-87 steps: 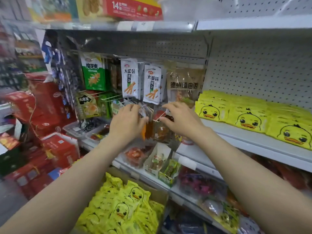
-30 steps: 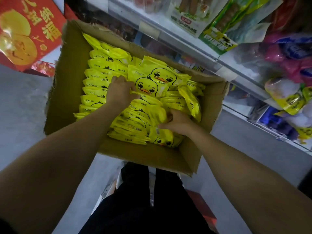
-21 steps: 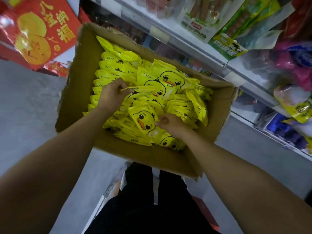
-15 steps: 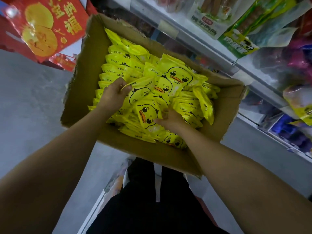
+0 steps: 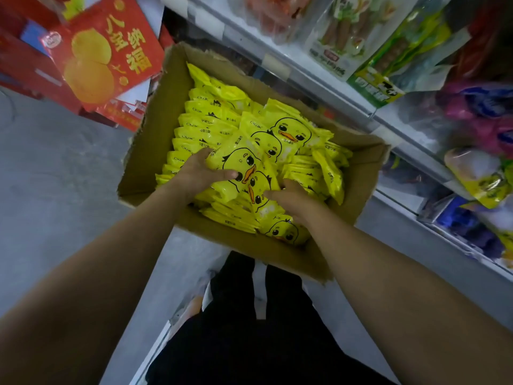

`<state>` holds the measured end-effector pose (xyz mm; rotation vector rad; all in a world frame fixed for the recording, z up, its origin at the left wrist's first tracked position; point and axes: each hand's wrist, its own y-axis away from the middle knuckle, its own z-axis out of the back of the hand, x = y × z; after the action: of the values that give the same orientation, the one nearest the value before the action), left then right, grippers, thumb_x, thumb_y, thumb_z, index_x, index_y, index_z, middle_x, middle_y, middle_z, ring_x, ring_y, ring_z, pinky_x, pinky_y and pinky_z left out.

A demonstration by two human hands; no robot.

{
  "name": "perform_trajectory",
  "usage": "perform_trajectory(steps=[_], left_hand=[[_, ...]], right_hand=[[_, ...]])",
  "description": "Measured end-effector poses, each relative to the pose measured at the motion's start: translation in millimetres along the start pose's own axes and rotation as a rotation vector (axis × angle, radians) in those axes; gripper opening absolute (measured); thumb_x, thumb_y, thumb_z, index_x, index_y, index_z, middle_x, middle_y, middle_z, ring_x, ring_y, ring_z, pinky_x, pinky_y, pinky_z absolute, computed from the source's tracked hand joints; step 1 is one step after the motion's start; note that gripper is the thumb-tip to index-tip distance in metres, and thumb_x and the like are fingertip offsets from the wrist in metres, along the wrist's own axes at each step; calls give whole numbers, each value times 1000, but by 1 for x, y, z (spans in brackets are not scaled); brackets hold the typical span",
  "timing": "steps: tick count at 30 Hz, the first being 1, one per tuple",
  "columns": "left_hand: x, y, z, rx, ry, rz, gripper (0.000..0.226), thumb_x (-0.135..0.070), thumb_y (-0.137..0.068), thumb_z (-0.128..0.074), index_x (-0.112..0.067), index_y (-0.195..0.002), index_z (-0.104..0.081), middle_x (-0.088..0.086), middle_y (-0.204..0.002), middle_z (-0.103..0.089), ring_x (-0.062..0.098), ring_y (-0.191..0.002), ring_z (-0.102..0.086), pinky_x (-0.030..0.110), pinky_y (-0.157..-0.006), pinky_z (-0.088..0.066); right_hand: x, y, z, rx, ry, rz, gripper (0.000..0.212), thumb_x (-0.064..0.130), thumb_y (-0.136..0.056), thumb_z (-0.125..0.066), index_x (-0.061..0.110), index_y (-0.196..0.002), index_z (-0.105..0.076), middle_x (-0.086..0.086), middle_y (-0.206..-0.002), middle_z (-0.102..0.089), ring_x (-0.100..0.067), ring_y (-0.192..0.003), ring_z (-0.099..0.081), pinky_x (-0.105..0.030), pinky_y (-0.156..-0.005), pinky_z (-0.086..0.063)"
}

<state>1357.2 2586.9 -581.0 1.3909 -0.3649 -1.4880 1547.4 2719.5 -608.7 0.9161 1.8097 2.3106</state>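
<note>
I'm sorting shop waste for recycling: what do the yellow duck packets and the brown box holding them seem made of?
Yellow duck-print packets: probably thin plastic film, glossy; they crinkle and catch light. Brown open-topped box: matte cardboard, likely corrugated, with ragged torn flap edges.

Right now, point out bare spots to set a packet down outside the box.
Bare floor left of the box, by the red cartons; a narrower strip between box and shelf. Crowded: box packed with packets, left hand and right hand gripping some; shelf full.
</note>
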Motion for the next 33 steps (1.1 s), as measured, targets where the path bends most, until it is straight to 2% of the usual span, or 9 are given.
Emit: perform_trajectory(steps=[5, 8, 13, 15, 19, 21, 25, 27, 33], left_hand=[[-38, 40, -18, 49, 50, -97, 98, -37, -71, -84, -18, -150, -31, 3, -148, -41, 22, -133, -40, 36, -104, -38], [-61, 72, -28, 40, 39, -173, 101, -41, -71, -83, -16, -151, -27, 4, -156, -31, 26, -142, -31, 43, -111, -34], [-120, 141, -60, 118, 45, -375, 56, -31, -70, -86, -19, -119, -63, -4, -114, -70, 18, -108, -65, 40, -97, -50], [-149, 176, -86, 137, 42, -450, 45, -23, -72, -84, -20, -114, -66, -1, -104, -74, 20, -99, -70, 44, -90, -55], [-202, 242, -155, 221, 50, -601, 43, -9, -76, -79, -15, -116, -64, 1, -98, -75, 20, -92, -72, 34, -76, -56], [-226, 275, -191, 270, 60, -664, 38, -5, -79, -75, -16, -113, -65, -1, -93, -76, 15, -81, -73, 29, -65, -55], [-270, 328, -258, 315, 68, -804, 50, -7, -76, -76, -10, -124, -61, 9, -111, -72, 27, -99, -70, 40, -86, -55], [-290, 352, -289, 319, 80, -833, 50, -6, -76, -76, -11, -123, -60, 9, -110, -72, 28, -99, -70, 40, -84, -57], [-349, 407, -361, 313, 19, -952, 39, -6, -73, -80, -16, -109, -68, 5, -104, -74, 25, -95, -71, 39, -86, -55]], right_hand=[[-7, 46, 44, -158, -155, 107, 45, 28, -90, -68, 17, -130, -51, 3, -128, -57, -20, -109, -57, -35, -80, -47], [-7, 82, 76, -180, -304, 226, 20, 23, -92, -67, 25, -110, -60, 6, -116, -67, -20, -101, -66, -43, -84, -56], [-14, 155, 135, -255, -484, 466, 20, 26, -90, -70, 25, -110, -67, 1, -106, -74, -29, -101, -70, -51, -83, -57], [-23, 189, 163, -282, -538, 539, 34, 37, -82, -76, 26, -113, -66, 1, -110, -74, -29, -101, -70, -60, -87, -54], [-58, 253, 231, -397, -556, 744, 66, 55, -55, -88, 27, -110, -67, -1, -110, -74, -27, -103, -70, -58, -91, -53], [-80, 290, 267, -443, -565, 819, 68, 51, -56, -88, 23, -113, -65, -2, -108, -74, -28, -102, -70, -59, -90, -53], [-126, 359, 335, -529, -621, 931, 33, 26, -78, -80, 21, -108, -69, -3, -105, -75, -27, -97, -72, -55, -89, -55], [-144, 388, 369, -555, -642, 997, 25, 19, -82, -77, 18, -106, -71, -7, -104, -75, -31, -96, -71, -55, -88, -55], [-163, 451, 462, -628, -748, 1155, 34, 6, -85, -72, 11, -118, -64, -11, -111, -73, -32, -103, -69, -49, -88, -56]])
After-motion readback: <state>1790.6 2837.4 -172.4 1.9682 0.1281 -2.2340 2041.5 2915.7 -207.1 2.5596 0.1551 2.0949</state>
